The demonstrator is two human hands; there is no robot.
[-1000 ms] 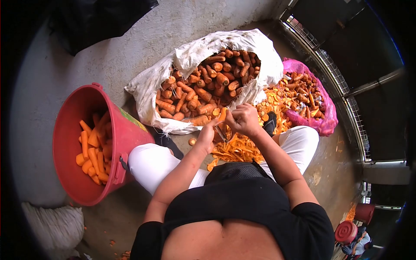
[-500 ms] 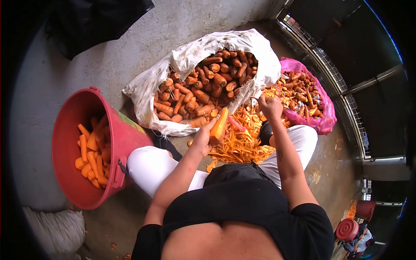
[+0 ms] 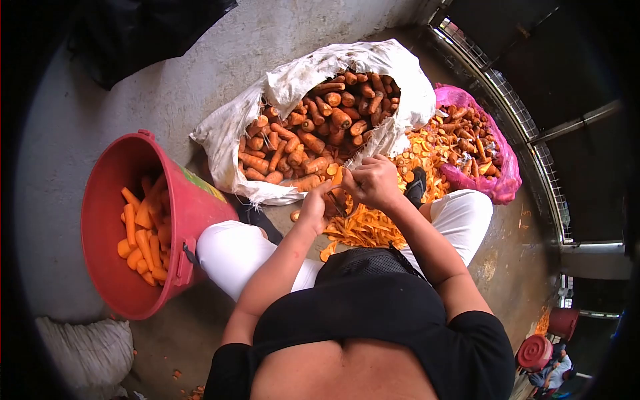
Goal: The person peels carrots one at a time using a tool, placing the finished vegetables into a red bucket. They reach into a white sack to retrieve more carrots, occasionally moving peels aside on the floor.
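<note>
A peeled carrot (image 3: 337, 178) is gripped in my left hand (image 3: 315, 208), its bright orange tip showing above the fingers. Right beside it, my right hand (image 3: 375, 183) is closed on what looks like a peeler (image 3: 349, 212); only a thin dark part shows and the rest is covered by the fingers. Both hands meet over a heap of orange peelings (image 3: 367, 228) on the floor between my legs. Just beyond them, a white sack (image 3: 230, 130) lies on its side with its mouth open, full of unpeeled carrots (image 3: 293, 150).
At left, a red bucket (image 3: 200, 210) leans over, holding peeled carrots (image 3: 141, 247). A pink bag (image 3: 510, 175) of scraps stands at right. A pale sack (image 3: 87, 350) lies lower left. Far right, there is a person (image 3: 559, 373) near a red container (image 3: 535, 352).
My right hand has come down and left from above the peelings to the carrot. My left hand still holds the carrot in nearly the same place.
</note>
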